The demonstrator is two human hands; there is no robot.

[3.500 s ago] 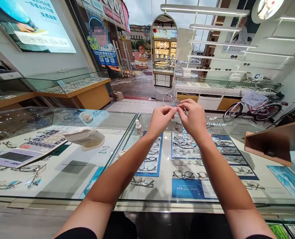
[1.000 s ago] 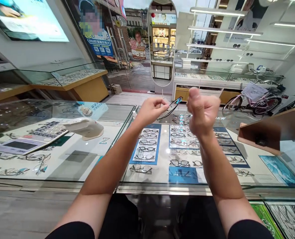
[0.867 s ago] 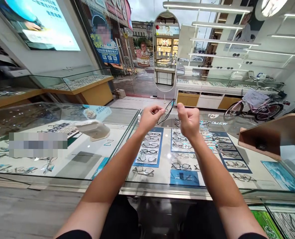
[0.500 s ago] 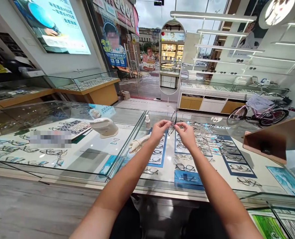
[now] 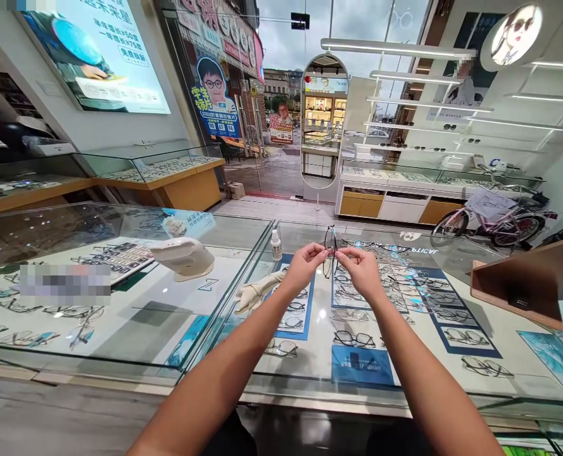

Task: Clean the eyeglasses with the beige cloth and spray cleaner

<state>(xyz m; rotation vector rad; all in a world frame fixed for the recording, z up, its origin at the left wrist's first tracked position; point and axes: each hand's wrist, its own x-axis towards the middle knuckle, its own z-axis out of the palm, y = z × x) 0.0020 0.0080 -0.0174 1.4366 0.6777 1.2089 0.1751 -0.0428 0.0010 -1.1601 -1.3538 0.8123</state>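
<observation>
Right-hand fingers (image 5: 349,254) have returned to the eyeglasses (image 5: 333,244).

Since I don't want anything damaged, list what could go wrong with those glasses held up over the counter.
The glasses seem held only by a light pinch of the left hand and right hand, so they might slip, hit the glass counter below and get scratched.

The small white bottle stands upright beyond the left hand and to its left; a careless sweep that way could tip it.
</observation>
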